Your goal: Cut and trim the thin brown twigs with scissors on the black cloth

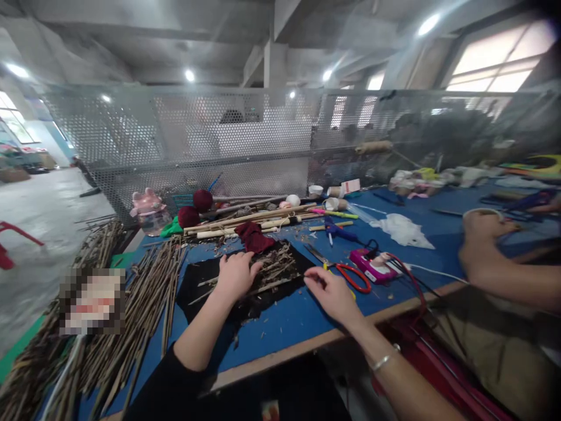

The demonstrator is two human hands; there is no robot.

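Observation:
A black cloth (193,278) lies on the blue table, with a small heap of dry twigs (280,260) and bark bits on it. My left hand (236,276) rests palm down on the left part of the heap, thumb apart and fingers lying out over the twigs. At the cloth's right edge, close to the end of a longer twig (274,285), my right hand (329,292) has thumb and fingers pinched together. What is between those fingertips cannot be made out. Scissors (353,276) with red handles lie just beyond my right hand. A dark red cloth (255,236) sits behind the twigs.
Long thin sticks (144,292) are piled at the left. Wooden rods (245,227) lie along the back before a perforated metal screen (263,140). A blue glue gun (339,230), a purple power strip (372,266) with cords, and a co-worker's arm (495,269) are at the right.

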